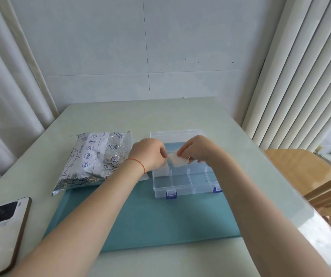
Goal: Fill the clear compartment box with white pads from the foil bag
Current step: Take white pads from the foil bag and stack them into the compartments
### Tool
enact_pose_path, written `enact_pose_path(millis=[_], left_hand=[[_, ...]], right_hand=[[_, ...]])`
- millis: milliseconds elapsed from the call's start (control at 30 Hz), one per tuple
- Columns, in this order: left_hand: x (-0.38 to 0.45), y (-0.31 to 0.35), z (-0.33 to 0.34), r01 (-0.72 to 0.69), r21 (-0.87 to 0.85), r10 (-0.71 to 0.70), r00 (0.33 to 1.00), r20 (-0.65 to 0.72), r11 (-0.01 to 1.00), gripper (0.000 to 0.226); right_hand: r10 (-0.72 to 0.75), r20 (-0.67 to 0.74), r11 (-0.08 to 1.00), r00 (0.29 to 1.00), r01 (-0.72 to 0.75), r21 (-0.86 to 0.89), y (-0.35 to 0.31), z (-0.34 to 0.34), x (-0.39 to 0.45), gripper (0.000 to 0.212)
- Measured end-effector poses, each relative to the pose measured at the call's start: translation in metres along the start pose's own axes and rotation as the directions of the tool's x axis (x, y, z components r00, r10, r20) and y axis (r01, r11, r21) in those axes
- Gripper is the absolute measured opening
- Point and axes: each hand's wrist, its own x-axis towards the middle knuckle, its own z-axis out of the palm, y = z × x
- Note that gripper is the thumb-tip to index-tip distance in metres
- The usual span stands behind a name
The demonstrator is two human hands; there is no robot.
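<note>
Pale green surface [180,112] against a tiled wall, teal mat [150,216] on it, curtains both sides. Clear box [186,182], lid open, long axis left-right, latches facing the person. Foil bag [96,158] lies left of it. Both hands, left [148,154] and right [196,148], pinch one white pad [177,160] over the box, grip closed on it.

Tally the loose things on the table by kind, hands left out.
White pad: 1
Foil bag: 1
Clear compartment box: 1
Phone: 1
Teal mat: 1
Total: 5
</note>
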Motion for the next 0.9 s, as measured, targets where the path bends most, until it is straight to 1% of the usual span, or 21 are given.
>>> enact_pose_path(millis=[67, 133, 267, 333, 433, 533, 600, 667, 733, 800, 900], left_hand=[[-0.001, 0.0, -0.001, -0.001, 0.019, 0.001, 1.0, 0.019, 1.0, 0.016], [0.0, 0.0, -0.001, -0.009, 0.046, 0.008, 1.0, 0.026, 0.999, 0.016], [0.001, 0.001, -0.001, -0.049, 0.096, 0.046, 0.998, 0.033, 0.994, 0.021], [0.001, 0.002, -0.001, -0.072, 0.117, 0.068, 0.997, 0.039, 0.991, 0.023], [0.001, 0.002, -0.001, -0.093, 0.125, 0.087, 0.995, 0.057, 0.988, 0.025], [0.002, 0.004, 0.001, -0.133, 0.141, 0.126, 0.99, 0.058, 0.981, 0.029], [0.001, 0.009, 0.002, -0.157, 0.164, 0.147, 0.986, 0.075, 0.974, 0.029], [0.001, 0.014, 0.002, -0.155, 0.184, 0.135, 0.984, 0.114, 0.971, 0.028], [0.003, 0.019, 0.001, -0.128, 0.191, 0.1, 0.984, 0.15, 0.973, 0.038], [0.007, 0.024, 0.002, -0.083, 0.185, 0.05, 0.982, 0.18, 0.979, 0.047], [0.012, 0.026, 0.002, -0.045, 0.174, 0.005, 0.975, 0.221, 0.984, 0.044]], right_hand=[[0.001, -0.017, 1.0, 1.0, -0.001, 0.014, 0.001, 0.002, 0.0, 0.02], [-0.008, -0.026, 1.0, 1.0, 0.008, -0.014, 0.002, 0.005, 0.001, 0.02], [0.006, 0.019, 0.977, 1.0, -0.002, -0.212, 0.002, 0.009, 0.003, 0.035], [0.006, 0.046, 0.959, 0.999, 0.007, -0.283, 0.001, 0.008, 0.001, 0.031], [-0.018, 0.042, 0.964, 0.999, 0.029, -0.265, 0.001, 0.006, 0.0, 0.025], [-0.06, 0.042, 0.95, 0.997, 0.07, -0.305, 0.002, 0.008, 0.003, 0.034], [-0.077, 0.035, 0.946, 0.996, 0.084, -0.314, 0.003, 0.006, 0.006, 0.032], [-0.1, 0.008, 0.939, 0.995, 0.097, -0.329, 0.005, 0.002, 0.008, 0.023], [-0.12, 0.022, 0.932, 0.993, 0.12, -0.343, 0.005, -0.001, 0.004, 0.018], [-0.122, 0.093, 0.902, 0.988, 0.15, -0.405, 0.004, 0.0, -0.003, 0.021], [-0.125, 0.135, 0.865, 0.983, 0.174, -0.47, 0.003, 0.003, -0.005, 0.029]])
